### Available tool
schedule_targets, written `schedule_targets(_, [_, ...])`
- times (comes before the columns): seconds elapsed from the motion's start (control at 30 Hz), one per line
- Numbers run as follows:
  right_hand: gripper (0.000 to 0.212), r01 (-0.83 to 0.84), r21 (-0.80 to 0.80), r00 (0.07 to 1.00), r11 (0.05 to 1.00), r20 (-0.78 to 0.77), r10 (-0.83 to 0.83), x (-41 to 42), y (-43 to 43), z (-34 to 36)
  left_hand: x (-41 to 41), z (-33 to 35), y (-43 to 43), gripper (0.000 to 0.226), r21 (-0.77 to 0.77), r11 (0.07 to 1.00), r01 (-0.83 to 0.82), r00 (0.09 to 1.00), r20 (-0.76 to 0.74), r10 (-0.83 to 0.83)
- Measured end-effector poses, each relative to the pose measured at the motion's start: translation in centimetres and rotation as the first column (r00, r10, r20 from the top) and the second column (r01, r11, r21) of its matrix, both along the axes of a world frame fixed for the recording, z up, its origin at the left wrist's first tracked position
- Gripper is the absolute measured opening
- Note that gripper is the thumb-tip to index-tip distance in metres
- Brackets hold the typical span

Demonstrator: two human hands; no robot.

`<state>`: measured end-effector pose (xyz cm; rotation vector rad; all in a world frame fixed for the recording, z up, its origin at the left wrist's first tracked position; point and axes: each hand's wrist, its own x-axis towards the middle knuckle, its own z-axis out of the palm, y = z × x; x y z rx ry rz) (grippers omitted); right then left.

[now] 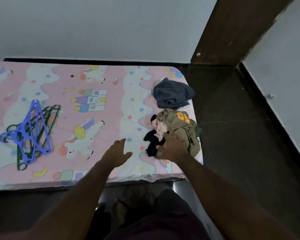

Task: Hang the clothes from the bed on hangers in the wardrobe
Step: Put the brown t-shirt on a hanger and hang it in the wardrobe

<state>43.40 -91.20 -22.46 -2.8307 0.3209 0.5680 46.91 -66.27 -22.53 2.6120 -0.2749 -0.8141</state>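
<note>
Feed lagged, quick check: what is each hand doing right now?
Left hand: open, holds nothing, over the bedsheet.
Right hand: open, laid on the olive shirt, not gripping.

Your left forearm and right forearm are bare to the frame's lower edge, with no sleeve in view. Your left hand and right hand are also uncovered. A dark maroon garment covers your lower body, and one bare foot shows beneath it.

A pale grey wall meets the dark floor (black skirting between), where seemingly a bare foot stands.
</note>
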Motion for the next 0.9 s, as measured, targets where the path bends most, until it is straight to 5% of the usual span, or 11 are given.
schedule_targets(0.3, [0.078,0.091,0.060,0.993,0.994,-0.082,-0.086,8.3,-6.0,-4.1,6.2,-0.9,-4.5,0.071,-0.098,0.995,0.002,0.997,-0.071,-0.009])
schedule_targets(0.43, [0.055,0.123,0.076,0.991,0.990,-0.072,-0.117,12.2,-9.4,-6.8,8.4,-1.7,-6.7,0.070,-0.113,0.991,-0.067,0.992,-0.112,0.054])
schedule_targets(0.63, [0.057,-0.014,-0.133,0.982,0.991,-0.188,-0.011,14.8,-13.4,-11.4,10.6,-3.5,-9.1,0.069,-0.074,0.988,-0.136,0.977,-0.175,0.121])
schedule_targets(0.7, [0.049,-0.011,-0.122,0.995,0.992,-0.101,-0.002,14.8,-14.2,-12.2,10.9,-3.9,-9.7,0.068,-0.059,0.989,-0.137,0.972,-0.202,0.123])
schedule_targets(0.8, [0.047,0.120,0.070,0.992,0.990,0.024,-0.122,14.8,-14.6,-12.1,11.4,-4.1,-10.8,0.066,-0.061,0.981,-0.183,0.955,-0.247,0.162])
schedule_targets(0.9, [0.036,0.308,0.404,0.906,0.861,0.151,-0.395,14.6,-13.0,-8.7,12.4,-3.1,-12.7,0.061,-0.136,0.905,-0.402,0.871,-0.361,0.333])
